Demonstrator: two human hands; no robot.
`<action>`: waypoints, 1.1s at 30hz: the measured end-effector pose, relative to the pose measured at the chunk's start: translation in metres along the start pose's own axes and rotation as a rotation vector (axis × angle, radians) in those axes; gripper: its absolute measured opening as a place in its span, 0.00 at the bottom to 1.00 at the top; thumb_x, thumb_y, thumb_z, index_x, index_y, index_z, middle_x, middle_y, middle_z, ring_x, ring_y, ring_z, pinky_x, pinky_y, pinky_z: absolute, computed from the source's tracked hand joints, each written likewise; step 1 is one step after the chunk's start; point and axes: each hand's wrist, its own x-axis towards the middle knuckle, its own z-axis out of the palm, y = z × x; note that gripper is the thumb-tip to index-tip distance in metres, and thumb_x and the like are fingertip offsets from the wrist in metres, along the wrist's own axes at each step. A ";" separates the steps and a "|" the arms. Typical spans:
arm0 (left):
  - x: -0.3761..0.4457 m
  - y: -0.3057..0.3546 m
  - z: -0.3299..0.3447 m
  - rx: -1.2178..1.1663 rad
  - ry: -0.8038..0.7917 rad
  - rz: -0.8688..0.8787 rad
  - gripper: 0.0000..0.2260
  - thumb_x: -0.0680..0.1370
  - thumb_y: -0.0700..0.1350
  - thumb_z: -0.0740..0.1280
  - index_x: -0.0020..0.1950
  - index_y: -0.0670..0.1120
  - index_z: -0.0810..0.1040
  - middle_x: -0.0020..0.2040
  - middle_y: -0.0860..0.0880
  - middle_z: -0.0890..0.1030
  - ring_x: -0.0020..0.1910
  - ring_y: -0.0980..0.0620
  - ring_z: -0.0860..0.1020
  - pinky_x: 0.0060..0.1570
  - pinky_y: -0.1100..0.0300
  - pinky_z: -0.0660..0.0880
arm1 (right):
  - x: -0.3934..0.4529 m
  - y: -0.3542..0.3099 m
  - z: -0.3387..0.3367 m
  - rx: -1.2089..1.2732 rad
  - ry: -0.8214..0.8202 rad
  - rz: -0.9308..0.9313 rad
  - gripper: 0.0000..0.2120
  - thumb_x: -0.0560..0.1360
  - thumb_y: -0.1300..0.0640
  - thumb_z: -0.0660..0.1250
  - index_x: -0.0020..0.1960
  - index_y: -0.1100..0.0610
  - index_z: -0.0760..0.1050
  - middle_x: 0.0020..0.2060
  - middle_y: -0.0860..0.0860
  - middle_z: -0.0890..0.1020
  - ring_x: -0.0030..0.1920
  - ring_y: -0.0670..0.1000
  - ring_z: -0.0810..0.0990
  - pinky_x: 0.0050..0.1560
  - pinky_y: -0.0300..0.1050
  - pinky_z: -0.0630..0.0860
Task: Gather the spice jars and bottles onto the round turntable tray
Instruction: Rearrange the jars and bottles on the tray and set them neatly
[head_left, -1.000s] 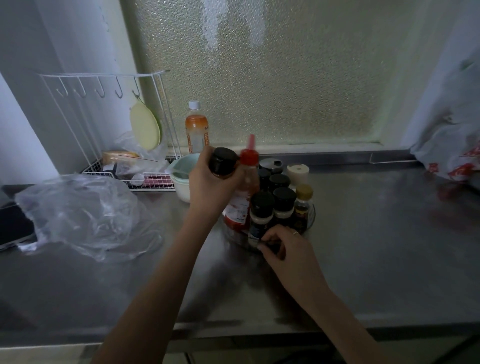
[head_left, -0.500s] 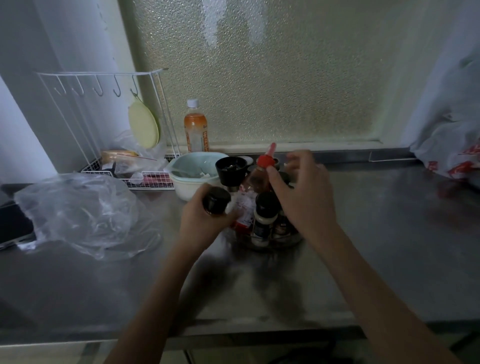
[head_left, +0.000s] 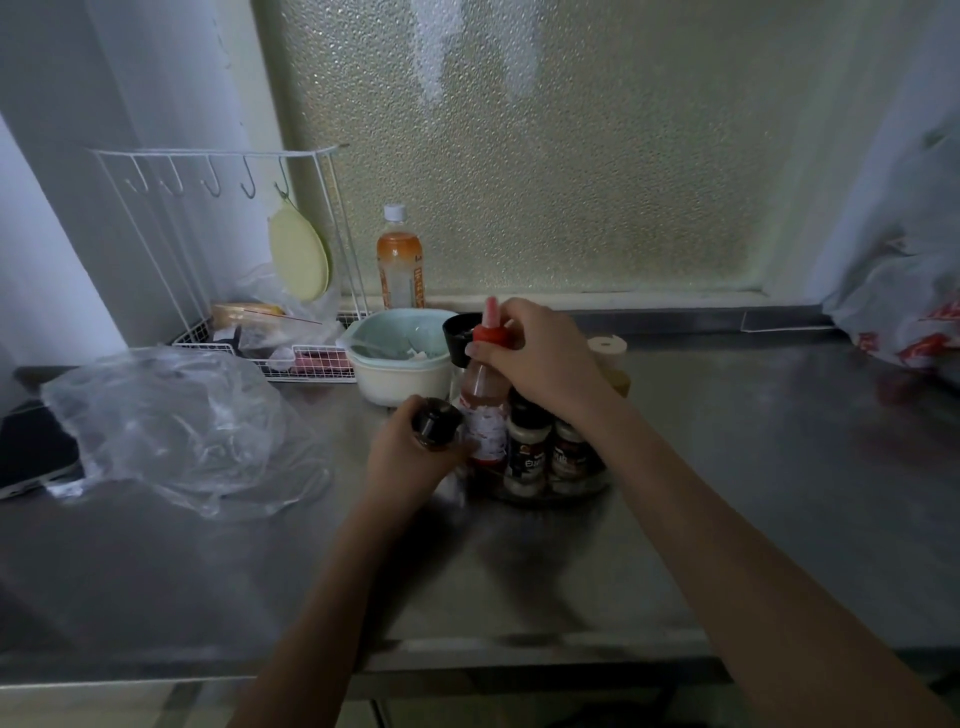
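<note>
The round clear turntable tray (head_left: 558, 492) sits mid-counter, crowded with several spice jars (head_left: 527, 449). A tall sauce bottle with a red nozzle cap (head_left: 485, 402) stands at the tray's left side. My right hand (head_left: 543, 358) grips this bottle near its red cap. My left hand (head_left: 410, 454) holds a dark jar with a black lid (head_left: 436, 423) just left of the tray, low near the counter. A pale-lidded jar (head_left: 608, 351) stands behind the tray, partly hidden by my right hand.
A pale green bowl (head_left: 397, 356) and a black cup (head_left: 457, 332) stand behind the tray. An orange drink bottle (head_left: 400, 260) is by the window. A white wire rack (head_left: 234, 249) and a crumpled clear plastic bag (head_left: 171, 426) lie left. A white bag (head_left: 909, 312) is far right.
My right hand left the tray's front edge, rose and took hold of the red-capped bottle. My left hand lowered the black-lidded jar toward the counter at the tray's left.
</note>
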 end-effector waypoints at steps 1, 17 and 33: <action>-0.001 0.001 -0.001 -0.017 0.000 -0.016 0.16 0.58 0.53 0.76 0.42 0.55 0.76 0.39 0.52 0.82 0.41 0.52 0.81 0.44 0.43 0.80 | -0.001 -0.001 0.003 -0.010 0.016 -0.023 0.13 0.71 0.47 0.70 0.50 0.53 0.75 0.41 0.47 0.79 0.41 0.46 0.73 0.34 0.37 0.61; -0.015 0.022 0.008 -0.217 0.024 -0.017 0.15 0.61 0.53 0.75 0.40 0.49 0.74 0.36 0.46 0.79 0.39 0.45 0.77 0.42 0.39 0.76 | -0.032 0.057 -0.049 0.043 0.030 0.098 0.07 0.77 0.57 0.63 0.50 0.53 0.80 0.43 0.49 0.85 0.46 0.46 0.83 0.48 0.37 0.77; -0.040 0.066 0.040 -0.114 0.264 0.504 0.22 0.72 0.40 0.65 0.60 0.51 0.59 0.56 0.45 0.71 0.53 0.50 0.76 0.51 0.61 0.75 | -0.078 0.006 -0.020 0.202 -0.031 -0.308 0.24 0.71 0.50 0.69 0.65 0.47 0.66 0.55 0.44 0.80 0.58 0.43 0.77 0.62 0.48 0.71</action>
